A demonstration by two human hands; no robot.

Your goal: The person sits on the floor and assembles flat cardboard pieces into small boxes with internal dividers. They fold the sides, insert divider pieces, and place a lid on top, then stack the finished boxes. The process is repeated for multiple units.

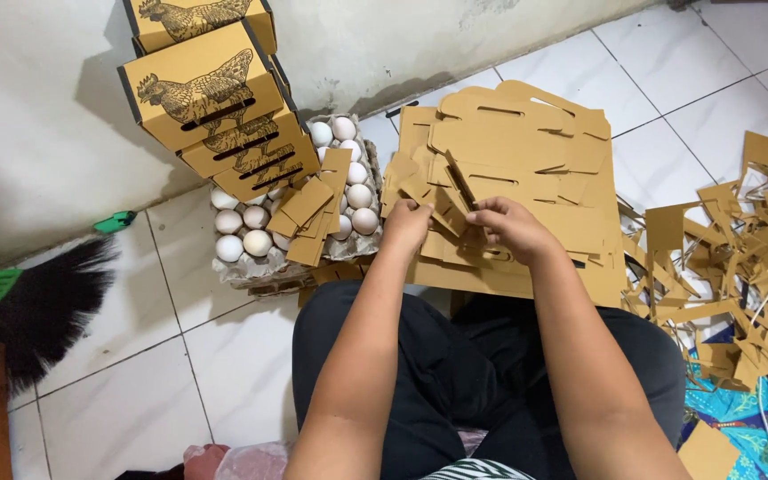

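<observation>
A flat brown die-cut cardboard sheet [500, 142] lies on top of a pile of such sheets on the tiled floor in front of my knees. My left hand [406, 222] pinches the sheet's near edge at the left. My right hand [513, 227] grips the same edge just to the right, fingers curled over a small flap. Both hands touch the cardboard and almost meet each other.
A grey egg tray [242, 267] with several white eggs sits to the left, small cardboard pieces [308, 213] lying on it. Folded brown boxes with a hen picture [202, 89] are stacked against the wall. Cardboard offcuts [740, 258] litter the right; a black broom [46, 302] lies far left.
</observation>
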